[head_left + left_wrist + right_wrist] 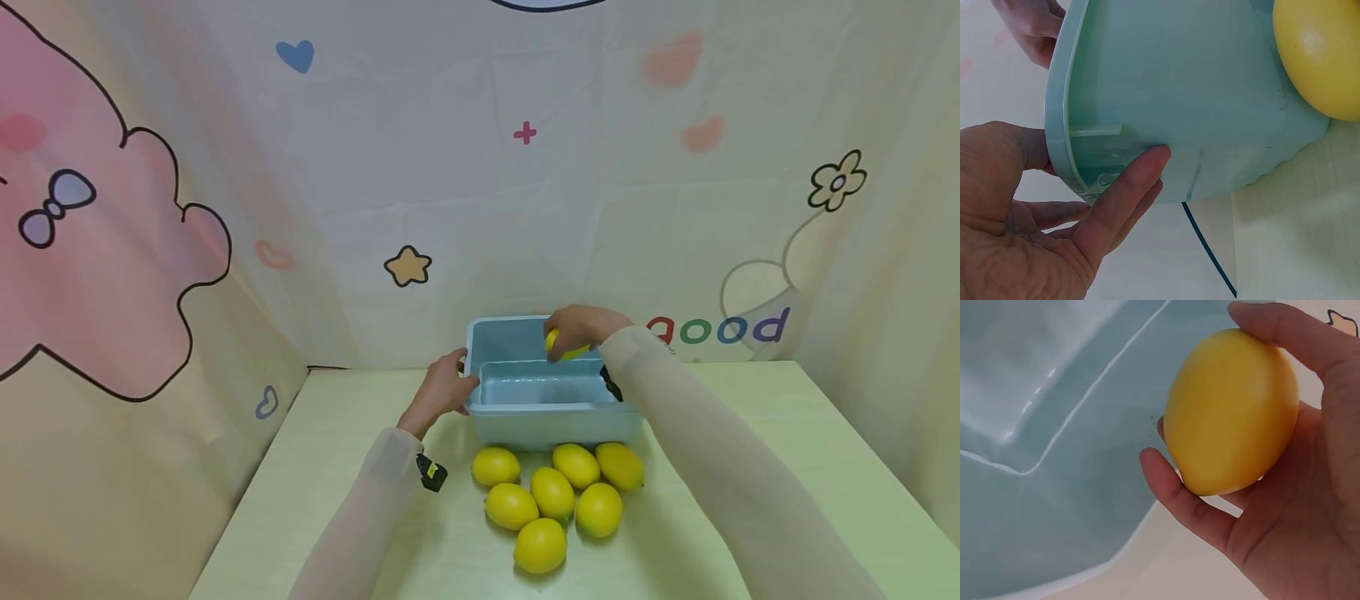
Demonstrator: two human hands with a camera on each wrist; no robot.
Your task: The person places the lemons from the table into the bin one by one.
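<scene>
A light blue plastic basin (555,427) stands at the back of the table. My left hand (444,385) grips its left end; in the left wrist view, the thumb and fingers sit around the rim (1056,106) at the corner. Above the basin's far right part, my right hand (581,327) holds a yellow lemon (1232,412) between thumb and curled fingers. The bottom of the basin shows no lemons in the head view. Several more lemons (551,494) lie grouped on the table just in front of the basin.
The pale wooden table (322,492) runs up to a printed curtain (450,167) right behind the basin. Curtain fabric also hangs at both sides. Each wrist wears a small black device, such as the one at the left cuff (431,472).
</scene>
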